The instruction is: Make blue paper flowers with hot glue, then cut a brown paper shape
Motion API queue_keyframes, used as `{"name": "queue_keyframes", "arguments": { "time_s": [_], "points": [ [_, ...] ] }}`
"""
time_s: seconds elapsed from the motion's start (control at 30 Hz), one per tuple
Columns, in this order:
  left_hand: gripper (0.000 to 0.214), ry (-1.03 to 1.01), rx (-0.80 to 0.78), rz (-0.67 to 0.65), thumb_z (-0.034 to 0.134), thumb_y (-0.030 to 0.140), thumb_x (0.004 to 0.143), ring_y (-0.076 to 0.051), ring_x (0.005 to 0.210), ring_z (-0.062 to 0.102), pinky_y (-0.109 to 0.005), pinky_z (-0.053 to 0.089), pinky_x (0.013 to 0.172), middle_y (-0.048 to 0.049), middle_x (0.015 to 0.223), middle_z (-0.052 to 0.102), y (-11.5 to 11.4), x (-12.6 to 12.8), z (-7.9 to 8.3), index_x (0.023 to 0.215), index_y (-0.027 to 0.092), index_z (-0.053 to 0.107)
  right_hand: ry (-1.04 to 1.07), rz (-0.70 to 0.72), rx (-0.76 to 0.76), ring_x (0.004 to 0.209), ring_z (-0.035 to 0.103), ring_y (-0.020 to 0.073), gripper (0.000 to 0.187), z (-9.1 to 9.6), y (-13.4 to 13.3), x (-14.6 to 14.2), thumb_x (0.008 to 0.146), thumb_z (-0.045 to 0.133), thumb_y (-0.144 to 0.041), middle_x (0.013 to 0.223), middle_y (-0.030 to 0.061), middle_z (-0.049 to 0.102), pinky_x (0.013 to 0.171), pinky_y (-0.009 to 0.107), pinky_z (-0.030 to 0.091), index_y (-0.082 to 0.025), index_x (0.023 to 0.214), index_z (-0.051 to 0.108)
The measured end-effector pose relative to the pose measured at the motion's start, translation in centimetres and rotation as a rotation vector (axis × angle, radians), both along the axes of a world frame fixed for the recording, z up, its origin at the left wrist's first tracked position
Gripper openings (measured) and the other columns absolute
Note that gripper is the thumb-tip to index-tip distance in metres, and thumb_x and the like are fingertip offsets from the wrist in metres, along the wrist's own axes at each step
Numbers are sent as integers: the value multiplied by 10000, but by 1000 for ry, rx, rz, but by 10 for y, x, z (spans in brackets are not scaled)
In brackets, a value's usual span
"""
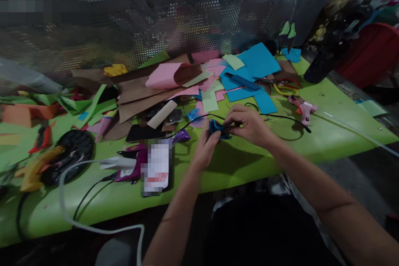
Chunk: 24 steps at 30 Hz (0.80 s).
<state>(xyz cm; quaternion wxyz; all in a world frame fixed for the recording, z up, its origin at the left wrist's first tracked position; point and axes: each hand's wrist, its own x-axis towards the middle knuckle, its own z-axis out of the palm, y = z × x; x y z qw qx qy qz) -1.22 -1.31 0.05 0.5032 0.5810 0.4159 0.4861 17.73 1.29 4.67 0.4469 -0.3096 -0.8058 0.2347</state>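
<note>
Both my hands meet over the green table (243, 162) just in front of me. My left hand (204, 147) pinches the near side of a small blue paper piece (217, 128) that looks rolled or folded. From the right, my right hand (247, 122) closes its fingers on the same blue piece. A black cord (280, 117) runs under my right hand toward the right.
Sheets of blue (255, 64), pink (165, 75), brown and green paper pile up behind my hands. A pink glue gun (301, 108) lies right, scissors (285, 86) beyond it. A purple tool (131, 166), white cable (93, 228) and black round object (73, 149) sit left. Perforated metal screen behind.
</note>
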Motion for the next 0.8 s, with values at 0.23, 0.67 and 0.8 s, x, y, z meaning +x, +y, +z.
{"name": "queue_keyframes", "arguments": {
  "time_s": [0.23, 0.67, 0.8],
  "points": [
    [488, 106, 80, 58, 696, 661, 785, -161, 773, 441, -305, 407, 703, 14, 853, 458, -3, 3, 12, 987, 252, 523, -41, -20, -4, 806, 608, 162, 64, -1, -5, 0, 850, 727, -130, 867, 33, 643, 681, 259, 441, -191, 833, 719],
    [487, -53, -10, 114, 663, 633, 818, -168, 850, 527, -279, 457, 709, -19, 982, 528, 4, -7, -9, 1096, 259, 523, 195, -85, -162, 796, 598, 154, 44, -7, -14, 10, 908, 708, -237, 882, 33, 706, 673, 275, 443, -196, 893, 707],
    [551, -13, 8, 101, 673, 677, 801, -166, 843, 525, -289, 460, 742, -20, 980, 533, 5, -7, -11, 1124, 262, 509, 218, -92, -201, 770, 582, 147, 46, -11, -19, 6, 910, 694, -231, 860, 28, 677, 637, 264, 428, -187, 899, 701]
  ]
}}
